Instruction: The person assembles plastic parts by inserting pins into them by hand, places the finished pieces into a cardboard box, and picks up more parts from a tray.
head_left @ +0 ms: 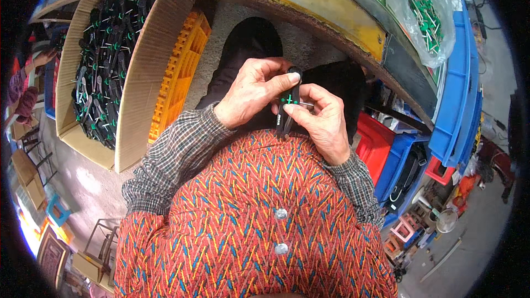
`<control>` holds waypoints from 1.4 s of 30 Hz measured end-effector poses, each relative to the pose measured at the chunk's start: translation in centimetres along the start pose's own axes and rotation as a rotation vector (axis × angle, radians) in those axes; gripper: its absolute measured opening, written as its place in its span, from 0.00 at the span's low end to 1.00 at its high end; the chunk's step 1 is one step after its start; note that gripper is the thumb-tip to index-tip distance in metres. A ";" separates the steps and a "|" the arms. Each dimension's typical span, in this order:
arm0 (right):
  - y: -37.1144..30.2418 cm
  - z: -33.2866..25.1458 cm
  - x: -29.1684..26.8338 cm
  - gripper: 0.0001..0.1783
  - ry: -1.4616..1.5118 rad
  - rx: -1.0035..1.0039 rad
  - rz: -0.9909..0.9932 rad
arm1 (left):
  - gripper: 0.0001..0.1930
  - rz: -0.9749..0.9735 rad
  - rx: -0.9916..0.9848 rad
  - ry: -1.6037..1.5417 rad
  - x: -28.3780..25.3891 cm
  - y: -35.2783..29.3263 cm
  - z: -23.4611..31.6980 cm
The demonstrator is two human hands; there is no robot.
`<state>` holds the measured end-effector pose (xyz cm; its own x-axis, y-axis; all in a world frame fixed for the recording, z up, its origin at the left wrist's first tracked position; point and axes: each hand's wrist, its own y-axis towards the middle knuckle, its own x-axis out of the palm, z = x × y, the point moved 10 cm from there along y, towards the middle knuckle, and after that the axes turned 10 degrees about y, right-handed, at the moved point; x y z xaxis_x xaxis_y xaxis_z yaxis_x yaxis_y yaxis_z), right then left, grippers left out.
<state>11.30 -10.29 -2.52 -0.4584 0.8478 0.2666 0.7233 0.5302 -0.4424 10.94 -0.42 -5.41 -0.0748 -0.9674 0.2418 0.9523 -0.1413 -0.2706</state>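
This is a small assembly workshop. A cardboard box (94,66) brims with identical black parts with green fittings, a clear bag (422,11) holds green-headed pins, and stacked blue crates (458,94) and an orange crate (179,72) crowd the concrete floor (94,182).

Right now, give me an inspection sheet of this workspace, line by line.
Surface: curved yellow table edge arcs above the hands; grey concrete floor below.
Job's things: slim black handle piece with green marks, a thin metal pin at its side, held over the lap.
Clutter: cardboard box full of similar black and green parts; orange crate; clear bag of green parts on the table; blue bins; red bin.
Grippers: left hand pinches the piece's top; right hand grips its lower part.
Cables: dark cable near the top right, unclear.
Surroundings: another person's arm at far left; stools and frames on the floor.
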 end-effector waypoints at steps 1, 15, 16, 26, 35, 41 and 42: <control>0.0 0.0 -0.1 0.09 -0.016 0.007 -0.001 | 0.09 0.007 -0.006 -0.005 0.0 0.0 0.0; 0.0 0.4 0.2 0.13 -0.010 0.023 -0.030 | 0.09 0.033 -0.027 -0.072 -0.3 0.1 -0.3; 0.0 0.3 0.2 0.13 -0.021 0.020 -0.028 | 0.09 0.036 -0.035 -0.081 -0.3 0.1 -0.4; 0.2 0.3 0.0 0.10 -0.078 0.012 -0.004 | 0.08 0.038 0.043 0.025 -0.3 0.0 0.9; 0.0 -0.2 0.4 0.09 -0.129 -0.010 0.026 | 0.07 0.048 0.015 0.014 -0.3 -0.2 0.6; 0.1 -0.6 -0.3 0.11 -0.284 -0.012 -0.027 | 0.08 0.046 -0.007 -0.012 0.0 -0.4 1.0; 0.1 -0.8 -0.3 0.11 -0.283 -0.018 -0.024 | 0.08 0.062 -0.003 0.011 -0.1 -0.4 1.0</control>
<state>11.93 -10.49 -1.93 -0.5997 0.7998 0.0258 0.7183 0.5522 -0.4233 10.86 -0.03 -4.38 -0.0192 -0.9767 0.2138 0.9542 -0.0818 -0.2878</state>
